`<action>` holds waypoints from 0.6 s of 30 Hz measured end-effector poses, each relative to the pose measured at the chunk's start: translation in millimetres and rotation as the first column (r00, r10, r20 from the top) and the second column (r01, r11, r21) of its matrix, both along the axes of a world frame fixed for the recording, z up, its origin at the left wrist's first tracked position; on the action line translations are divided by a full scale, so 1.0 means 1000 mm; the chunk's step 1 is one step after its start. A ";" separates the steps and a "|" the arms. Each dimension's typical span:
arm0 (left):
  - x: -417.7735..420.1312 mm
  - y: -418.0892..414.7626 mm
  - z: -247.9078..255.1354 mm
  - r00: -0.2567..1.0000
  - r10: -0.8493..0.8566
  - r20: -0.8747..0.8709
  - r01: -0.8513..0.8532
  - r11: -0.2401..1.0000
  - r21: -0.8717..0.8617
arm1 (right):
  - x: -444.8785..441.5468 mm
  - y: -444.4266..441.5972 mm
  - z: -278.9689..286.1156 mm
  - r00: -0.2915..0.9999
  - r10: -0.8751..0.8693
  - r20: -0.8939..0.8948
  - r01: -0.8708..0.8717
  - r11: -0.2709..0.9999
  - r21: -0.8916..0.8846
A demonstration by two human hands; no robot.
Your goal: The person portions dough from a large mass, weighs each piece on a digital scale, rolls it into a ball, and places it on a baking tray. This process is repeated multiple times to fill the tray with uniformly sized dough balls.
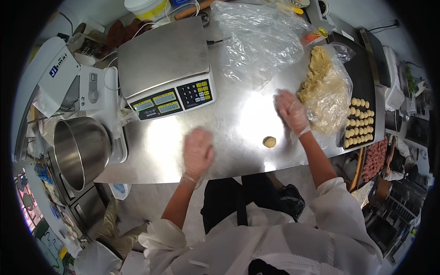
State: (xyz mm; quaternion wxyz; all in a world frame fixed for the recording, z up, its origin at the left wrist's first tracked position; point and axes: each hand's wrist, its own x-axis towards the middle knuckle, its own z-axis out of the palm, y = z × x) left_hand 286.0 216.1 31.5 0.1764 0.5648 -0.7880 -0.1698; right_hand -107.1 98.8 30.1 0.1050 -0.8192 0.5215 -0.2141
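Both hands wear clear plastic gloves. My left hand (198,151) is blurred, low over the steel worktop (227,137) in front of the digital scale (165,58); what lies under its palm is hidden. My right hand (292,110) is beside the large mass of pale dough (321,75), which is partly wrapped in clear plastic; whether the fingers touch it I cannot tell. One small dough ball (270,142) lies on the steel between the hands, nearer the right one. Rows of dough balls (359,122) sit on a dark baking tray (357,72) at the right.
A crumpled clear plastic bag (257,41) covers the worktop behind the hands. A stand mixer (92,89) and a steel bowl (82,151) stand at the left. A red and yellow can (315,35) is behind the dough. A person in white (400,154) is at the far right.
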 end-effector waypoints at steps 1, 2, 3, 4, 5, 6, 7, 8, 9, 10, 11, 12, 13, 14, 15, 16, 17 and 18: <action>0.000 -0.004 0.007 0.975 0.217 -0.042 -0.219 0.975 -0.045 | -0.005 -0.002 0.007 0.995 -0.068 -0.075 0.070 0.997 0.024; -0.007 -0.018 0.007 0.927 0.331 -0.178 -0.346 0.936 -0.064 | 0.004 -0.016 0.002 0.978 -0.184 -0.099 0.189 0.981 0.040; -0.020 -0.029 0.005 0.844 0.438 -0.309 -0.479 0.876 -0.066 | 0.028 -0.025 0.006 0.950 -0.286 -0.125 0.294 0.954 0.054; -0.036 -0.037 -0.002 0.865 0.434 -0.253 -0.471 0.875 -0.108 | 0.063 -0.025 0.005 0.908 -0.409 0.089 0.396 0.908 0.135; -0.047 -0.042 0.001 0.948 0.272 -0.165 -0.296 0.944 -0.148 | 0.087 -0.025 0.005 0.802 -0.524 0.286 0.472 0.850 0.235; -0.058 -0.039 0.017 0.991 0.103 -0.081 -0.102 0.994 0.028 | 0.083 -0.019 0.003 0.925 -0.319 0.209 0.279 0.939 0.200; -0.065 -0.033 0.030 0.995 -0.089 -0.033 0.094 0.972 0.215 | 0.074 -0.013 0.003 0.988 -0.097 0.122 0.074 0.981 0.181; -0.064 -0.015 0.017 0.983 -0.172 -0.072 0.181 0.971 0.155 | 0.062 -0.010 0.005 0.995 0.063 0.077 -0.075 0.982 0.172; -0.061 0.008 -0.006 0.963 -0.251 -0.100 0.260 0.962 0.088 | 0.054 -0.010 0.010 0.974 0.225 0.035 -0.228 0.960 0.165; -0.058 0.021 -0.019 0.935 -0.333 -0.123 0.338 0.941 0.019 | 0.049 -0.013 0.012 0.983 0.183 0.020 -0.184 0.979 0.091; -0.052 0.022 -0.011 0.983 -0.148 -0.106 0.151 0.988 0.025 | 0.043 -0.014 0.015 0.991 0.135 0.007 -0.136 0.991 0.017; -0.043 0.018 0.005 0.995 0.038 -0.091 -0.035 0.999 0.028 | 0.036 -0.015 0.019 0.997 0.081 -0.005 -0.081 0.995 -0.058; -0.039 0.019 0.013 0.970 0.230 -0.074 -0.228 0.973 0.034 | 0.031 -0.014 0.020 0.999 0.034 -0.011 -0.035 0.991 -0.128; -0.044 0.011 0.010 0.922 0.353 -0.160 -0.357 0.934 0.005 | 0.028 -0.013 0.022 1.000 -0.014 -0.014 0.011 0.980 -0.198; -0.051 0.001 0.007 0.919 0.348 -0.184 -0.351 0.936 0.019 | 0.038 -0.016 0.017 0.960 -0.278 0.019 0.279 0.959 -0.044; -0.057 -0.013 0.004 0.915 0.348 -0.205 -0.350 0.936 0.026 | 0.052 -0.022 0.013 0.855 -0.519 0.007 0.514 0.850 0.114; -0.062 -0.025 0.003 0.910 0.347 -0.227 -0.349 0.937 0.033 | 0.054 -0.022 -0.008 0.908 -0.408 0.094 0.409 0.913 0.011; -0.065 -0.034 -0.001 0.869 0.419 -0.264 -0.433 0.901 0.006 | 0.063 -0.019 -0.023 0.949 -0.270 0.163 0.264 0.963 0.060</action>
